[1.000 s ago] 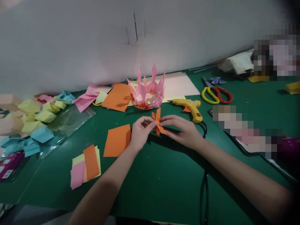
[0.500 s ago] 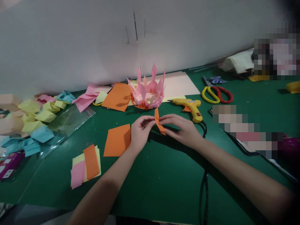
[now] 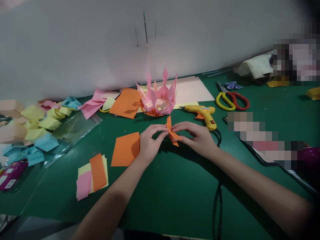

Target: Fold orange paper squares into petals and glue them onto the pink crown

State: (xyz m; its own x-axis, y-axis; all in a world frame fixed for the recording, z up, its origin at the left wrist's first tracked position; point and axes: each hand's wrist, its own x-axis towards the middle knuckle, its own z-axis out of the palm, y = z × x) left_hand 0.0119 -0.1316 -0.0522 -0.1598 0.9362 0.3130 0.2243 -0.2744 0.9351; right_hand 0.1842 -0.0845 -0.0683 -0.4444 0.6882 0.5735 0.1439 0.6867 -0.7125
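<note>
Head view: the left hand (image 3: 151, 141) pinches the folded orange paper (image 3: 172, 134) between thumb and fingers, probably to steady it, while the right hand (image 3: 198, 138) pinches its other side, seemingly for control of the flaps. The piece thus sits between both sets of fingertips. Just beyond the right hand lies a yellow glue gun (image 3: 205, 112), perhaps for easy reach; an orange sheet (image 3: 125, 150) lies beside the left hand.

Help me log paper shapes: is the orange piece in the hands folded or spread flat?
Folded: the orange piece has narrow, angled arms pointing different ways. The left hand and right hand hold it at their fingertips.
</note>
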